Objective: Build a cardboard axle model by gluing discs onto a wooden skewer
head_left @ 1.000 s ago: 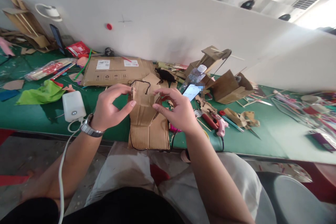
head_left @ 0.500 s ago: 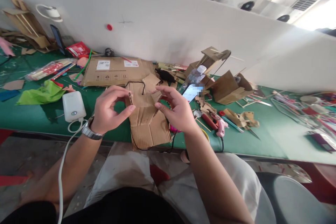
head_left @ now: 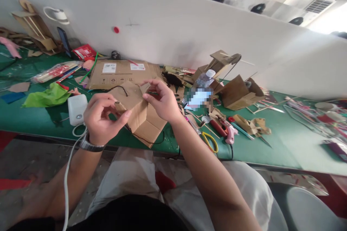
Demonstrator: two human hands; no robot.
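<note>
A folded piece of brown cardboard (head_left: 149,126) is tilted above the green table, its lower part bent at creases. My left hand (head_left: 101,119) pinches its left edge between thumb and fingers, where the corrugated end shows. At its upper right corner, my right hand (head_left: 164,103) grips a small raised flap (head_left: 145,87) between thumb and fingers. A black cord (head_left: 124,89) runs through the upper face of the cardboard, and more dark cord hangs by its lower edge. Parts of the fingertips on both hands are hidden.
Behind lies a flat cardboard box (head_left: 116,75). To the left are a white power bank (head_left: 77,110) with a cable and green cloth (head_left: 46,95). Rightward are a lit phone (head_left: 199,99), a bottle (head_left: 204,79), yellow-handled scissors (head_left: 210,142) and a pink glue gun (head_left: 231,133).
The cardboard has been raised and turned leftward with my left hand. My right hand has moved left and closed on its flap. Scissors on the table now show more fully.
</note>
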